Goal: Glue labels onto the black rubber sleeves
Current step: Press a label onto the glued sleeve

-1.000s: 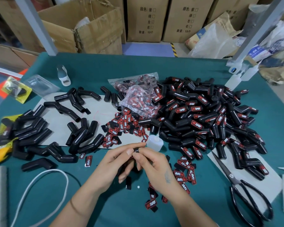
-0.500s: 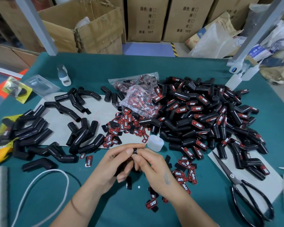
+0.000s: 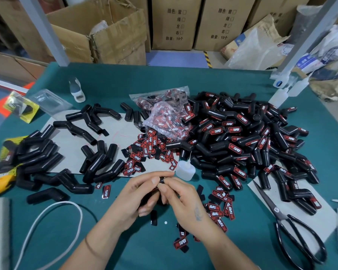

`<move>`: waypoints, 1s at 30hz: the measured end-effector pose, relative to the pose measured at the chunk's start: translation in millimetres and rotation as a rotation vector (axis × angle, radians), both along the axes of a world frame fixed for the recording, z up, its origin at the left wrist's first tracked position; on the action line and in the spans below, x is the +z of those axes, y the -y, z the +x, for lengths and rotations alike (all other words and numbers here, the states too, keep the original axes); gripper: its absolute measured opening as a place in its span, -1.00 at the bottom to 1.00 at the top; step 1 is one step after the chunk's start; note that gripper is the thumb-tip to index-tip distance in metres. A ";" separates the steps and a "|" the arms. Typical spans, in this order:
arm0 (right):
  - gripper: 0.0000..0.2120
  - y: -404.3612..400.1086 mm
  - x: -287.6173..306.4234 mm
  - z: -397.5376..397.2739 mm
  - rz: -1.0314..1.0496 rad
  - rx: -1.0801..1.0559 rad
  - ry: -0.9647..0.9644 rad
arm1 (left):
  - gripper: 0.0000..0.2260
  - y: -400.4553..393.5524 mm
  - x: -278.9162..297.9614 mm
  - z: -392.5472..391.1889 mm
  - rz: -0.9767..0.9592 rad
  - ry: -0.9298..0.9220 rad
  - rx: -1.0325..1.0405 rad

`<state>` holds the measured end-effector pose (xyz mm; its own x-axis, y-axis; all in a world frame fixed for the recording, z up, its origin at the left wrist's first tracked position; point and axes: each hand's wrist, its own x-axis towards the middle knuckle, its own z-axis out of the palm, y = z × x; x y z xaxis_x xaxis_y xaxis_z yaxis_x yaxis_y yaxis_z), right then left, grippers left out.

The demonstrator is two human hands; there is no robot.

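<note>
My left hand (image 3: 139, 193) and my right hand (image 3: 181, 197) meet near the table's front, both curled round one black rubber sleeve (image 3: 161, 179); only its top end shows between the thumbs. Plain black sleeves (image 3: 98, 164) lie scattered on grey card at the left. A big heap of labelled sleeves (image 3: 236, 145) fills the right. Loose red and black labels (image 3: 148, 147) lie in the middle, more labels (image 3: 220, 207) to the right of my right hand. A small white glue bottle (image 3: 184, 170) stands just beyond my hands.
Black scissors (image 3: 289, 230) lie at the front right on grey card. A plastic bag of labels (image 3: 164, 117) sits mid-table. A white cord (image 3: 53, 227) loops at the front left. A yellow knife (image 3: 0, 184) lies at the left edge. Cardboard boxes (image 3: 172, 22) stand behind the table.
My hands have stayed in place, gripping the same sleeve. Only the fingers shifted slightly.
</note>
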<state>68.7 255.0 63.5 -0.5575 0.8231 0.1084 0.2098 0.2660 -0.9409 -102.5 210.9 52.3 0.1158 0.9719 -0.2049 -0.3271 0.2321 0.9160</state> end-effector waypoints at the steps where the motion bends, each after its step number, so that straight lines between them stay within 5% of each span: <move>1: -0.60 -0.2 0.7 0.2 -0.005 0.003 -0.001 | -0.57 0.0 0.2 -0.2 0.001 0.003 -0.003; 21: -0.65 -0.3 -0.6 0.9 -0.167 -0.011 -0.055 | -0.57 0.4 1.6 -0.7 -0.031 -0.014 -0.027; 30: -0.84 -1.6 0.5 3.0 -0.224 0.026 -0.042 | -0.56 -0.9 1.5 -0.2 -0.040 -0.027 -0.006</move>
